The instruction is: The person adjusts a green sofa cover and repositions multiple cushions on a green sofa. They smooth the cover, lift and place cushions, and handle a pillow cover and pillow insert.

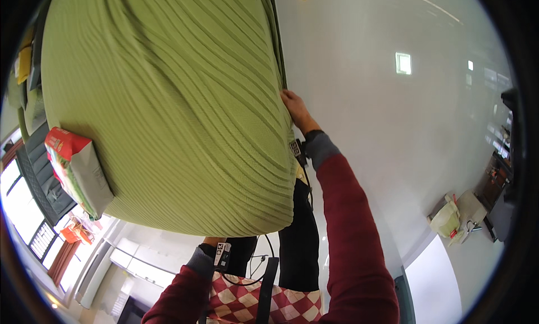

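Observation:
A green ribbed stretch cover [177, 113] lies over a broad piece of furniture before me, with creases running across its upper part. My right hand [296, 110] is at the cover's right edge, its fingers bent onto the fabric and the fingertips partly hidden. Under the near edge, only a sliver of my left hand [214, 241] shows; its fingers are hidden beneath the cover. A red and white plastic package [86, 172] rests on the cover's left side.
Glossy pale floor [358, 71] extends along the right. A pale green bag [446, 218] sits near a light seat at far right. Dark quilted upholstery [46, 176] stands beyond the package. Small black devices [222, 256] with cables are strapped to both wrists.

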A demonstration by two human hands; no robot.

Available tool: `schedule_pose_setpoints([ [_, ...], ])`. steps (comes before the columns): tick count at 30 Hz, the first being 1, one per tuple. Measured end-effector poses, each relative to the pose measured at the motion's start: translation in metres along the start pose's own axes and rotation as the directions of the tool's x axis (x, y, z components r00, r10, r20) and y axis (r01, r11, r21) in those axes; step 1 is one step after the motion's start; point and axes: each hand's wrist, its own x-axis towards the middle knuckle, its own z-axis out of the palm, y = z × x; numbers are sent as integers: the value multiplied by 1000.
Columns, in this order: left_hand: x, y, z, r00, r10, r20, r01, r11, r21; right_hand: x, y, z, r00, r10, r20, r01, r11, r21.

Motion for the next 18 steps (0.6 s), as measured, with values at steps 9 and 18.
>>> schedule_pose_setpoints([
  [9,3,-10,-5,995,-74,66,80,992,-95,-61,32,-28,997,-79,21,77,806,-587],
  [18,-65,0,-64,985,-168,26,162,881,-444,-195,9,-51,953,61,297,169,707,-687],
])
